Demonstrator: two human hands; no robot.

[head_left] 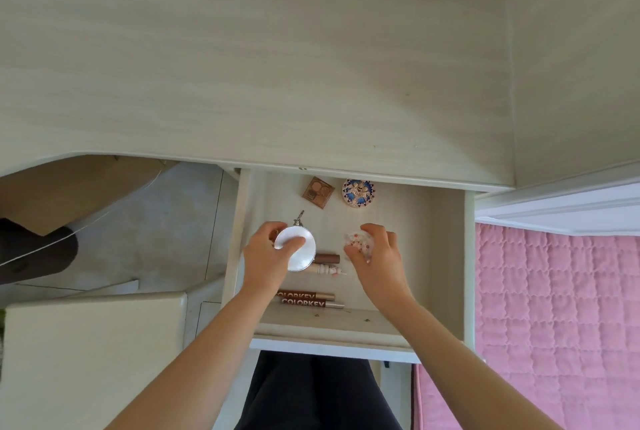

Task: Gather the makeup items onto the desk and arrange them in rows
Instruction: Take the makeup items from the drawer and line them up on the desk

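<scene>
Desk (277, 66) fills upper view; pink quilt (554, 308) at right. Drawer (446, 256) hangs open under desk edge, and all makeup I see lies inside it. Left hand (266, 256) grips round white compact (299, 249), thumb across lid; right hand (377, 256) curls round small clear patterned piece (360, 242). At back, blue round compact (359, 192) sits beside brown square palette (318, 192). Between hands lie brown tube (327, 259) and pale tube (327, 269). Nearest me: two COLORKEY tubes (308, 300), side by side.
</scene>
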